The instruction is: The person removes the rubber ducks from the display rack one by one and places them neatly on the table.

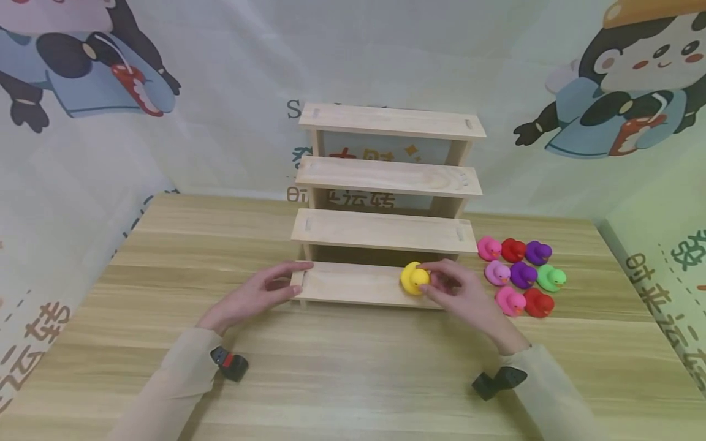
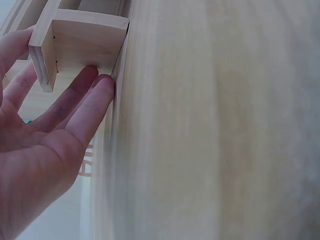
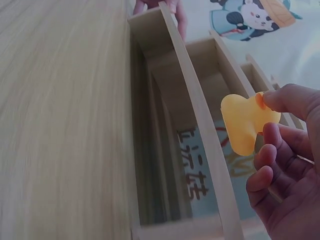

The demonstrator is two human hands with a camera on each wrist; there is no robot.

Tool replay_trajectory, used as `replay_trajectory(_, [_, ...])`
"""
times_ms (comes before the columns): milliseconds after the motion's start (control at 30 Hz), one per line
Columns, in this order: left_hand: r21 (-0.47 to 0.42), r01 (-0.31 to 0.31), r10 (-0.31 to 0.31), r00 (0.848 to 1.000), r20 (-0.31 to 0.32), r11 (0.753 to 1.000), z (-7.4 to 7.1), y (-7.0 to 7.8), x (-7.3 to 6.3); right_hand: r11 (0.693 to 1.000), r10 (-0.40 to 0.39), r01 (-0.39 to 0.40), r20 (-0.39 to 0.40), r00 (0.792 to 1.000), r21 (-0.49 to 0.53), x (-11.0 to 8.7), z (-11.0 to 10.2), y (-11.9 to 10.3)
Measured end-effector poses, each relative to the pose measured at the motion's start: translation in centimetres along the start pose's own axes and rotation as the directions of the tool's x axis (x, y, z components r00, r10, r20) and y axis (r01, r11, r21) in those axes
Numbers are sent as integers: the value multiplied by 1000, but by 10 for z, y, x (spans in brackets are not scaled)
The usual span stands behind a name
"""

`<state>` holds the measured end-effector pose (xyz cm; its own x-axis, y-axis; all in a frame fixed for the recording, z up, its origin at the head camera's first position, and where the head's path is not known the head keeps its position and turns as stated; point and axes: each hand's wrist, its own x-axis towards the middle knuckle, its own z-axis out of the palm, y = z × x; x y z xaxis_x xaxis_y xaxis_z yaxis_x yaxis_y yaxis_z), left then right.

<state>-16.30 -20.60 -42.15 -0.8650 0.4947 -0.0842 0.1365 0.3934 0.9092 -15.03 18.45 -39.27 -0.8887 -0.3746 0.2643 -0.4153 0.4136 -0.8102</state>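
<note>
A yellow rubber duck (image 1: 412,279) is at the right part of the lowest step (image 1: 353,283) of a pale wooden step shelf (image 1: 386,229). My right hand (image 1: 460,291) pinches the duck between thumb and fingers. The right wrist view shows the duck (image 3: 245,122) beside the step's edge; whether it rests on the wood I cannot tell. At the step's left end, my left hand (image 1: 256,294) has thumb and index finger on the plank. In the left wrist view the other fingers (image 2: 92,107) reach, fairly straight, beneath the overhanging end toward the side panel (image 2: 87,47).
Right of the shelf, several rubber ducks stand in rows on the wooden table (image 1: 353,380), among them a green duck (image 1: 551,277), a purple duck (image 1: 538,252) and a red duck (image 1: 538,302). A printed cloth (image 1: 231,79) hangs behind the table.
</note>
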Motion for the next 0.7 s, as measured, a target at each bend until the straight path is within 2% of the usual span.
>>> replay_trajectory(267, [18,-8,8,1000,-2,1000,0,0,1,998,13,-15,-40,999,-65,-12,-22,4])
replay_trajectory(533, [5,-19,19,1000,3,1000,-1,-1,1,992,-37,24,-106,994,-121,-22,-40,11])
replay_trajectory(700, [22,-23,23,1000,2,999,-1,0,1,988,-32,11,-138,990,-151,-30,-51,18])
